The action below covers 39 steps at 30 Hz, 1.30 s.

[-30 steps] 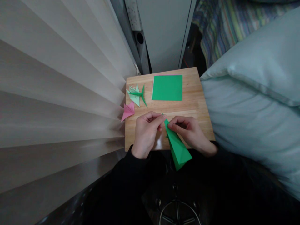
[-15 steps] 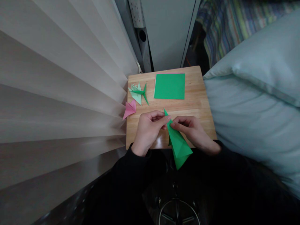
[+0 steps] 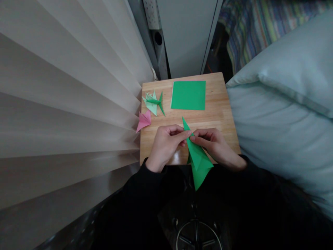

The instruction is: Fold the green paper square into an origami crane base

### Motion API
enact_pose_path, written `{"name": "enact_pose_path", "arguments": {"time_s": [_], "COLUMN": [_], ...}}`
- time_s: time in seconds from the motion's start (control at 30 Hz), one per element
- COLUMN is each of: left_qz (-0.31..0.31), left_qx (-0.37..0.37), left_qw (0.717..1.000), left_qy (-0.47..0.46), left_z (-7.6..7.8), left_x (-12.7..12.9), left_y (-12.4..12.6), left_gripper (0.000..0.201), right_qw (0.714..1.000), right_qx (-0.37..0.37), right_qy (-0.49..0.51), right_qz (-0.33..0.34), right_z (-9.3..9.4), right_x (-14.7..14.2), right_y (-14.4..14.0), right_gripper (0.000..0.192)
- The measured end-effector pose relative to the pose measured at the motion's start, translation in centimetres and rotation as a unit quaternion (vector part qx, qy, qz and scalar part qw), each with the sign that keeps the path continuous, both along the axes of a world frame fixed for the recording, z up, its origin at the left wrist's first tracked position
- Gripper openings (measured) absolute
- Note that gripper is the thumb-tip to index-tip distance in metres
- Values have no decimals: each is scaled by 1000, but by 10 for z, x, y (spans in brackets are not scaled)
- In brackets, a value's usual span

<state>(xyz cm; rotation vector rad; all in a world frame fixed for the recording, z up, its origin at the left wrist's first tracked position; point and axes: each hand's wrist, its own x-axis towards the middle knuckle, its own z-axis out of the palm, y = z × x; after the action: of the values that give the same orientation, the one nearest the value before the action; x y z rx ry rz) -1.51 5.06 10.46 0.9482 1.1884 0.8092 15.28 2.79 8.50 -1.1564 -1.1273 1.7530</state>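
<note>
A partly folded sheet of green origami paper point(image 3: 199, 159) is held near the front edge of the small table, its narrow tip pointing away from me and its wide end hanging past the edge. My left hand point(image 3: 169, 144) pinches it from the left, thumb lying across the narrow part. From the right, my right hand point(image 3: 214, 144) pinches the same edge between thumb and forefinger, close beside the left thumb. The fingers behind the paper are partly hidden.
On the wooden table point(image 3: 215, 119) lies a stack of green square paper point(image 3: 188, 95) at the back. Folded green paper pieces point(image 3: 154, 102) and a pink folded piece point(image 3: 144, 121) sit at the left, by a pleated curtain point(image 3: 78, 114). Pale bedding point(image 3: 281, 128) borders the right side.
My left thumb has slid slightly right along the paper, nearer my right thumb. More of the paper's narrow tip shows above the fingers. Both hands keep their hold.
</note>
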Motion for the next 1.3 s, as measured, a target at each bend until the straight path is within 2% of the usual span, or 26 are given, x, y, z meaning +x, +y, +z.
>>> {"name": "enact_pose_path", "arguments": {"time_s": [0.27, 0.47, 0.73, 1.0, 1.2, 1.3], "left_qz": [2, -3, 15, 83, 26, 40], "left_qx": [-4, -19, 17, 60, 18, 15], "left_qw": [1000, 1000, 1000, 994, 999, 998], "left_qy": [5, -15, 20, 48, 41, 43], "left_z": [0, 0, -5, -10, -11, -12], "left_x": [-1, -1, 6, 5, 8, 10], "left_y": [-1, 0, -4, -6, -7, -8], "left_gripper": [23, 28, 29, 26, 23, 22], "right_qw": [1000, 998, 997, 995, 994, 994], "right_qx": [-1, 3, 32, 13, 20, 27], "right_qy": [-6, -8, -15, -38, -39, -44], "right_qz": [-5, -56, -75, -93, -99, -99], "right_z": [-3, -5, -7, -10, -11, -11], "right_x": [1, -2, -3, -4, -4, -5], "right_y": [0, -1, -2, -3, -2, -3], "right_gripper": [39, 28, 24, 26, 23, 20]}}
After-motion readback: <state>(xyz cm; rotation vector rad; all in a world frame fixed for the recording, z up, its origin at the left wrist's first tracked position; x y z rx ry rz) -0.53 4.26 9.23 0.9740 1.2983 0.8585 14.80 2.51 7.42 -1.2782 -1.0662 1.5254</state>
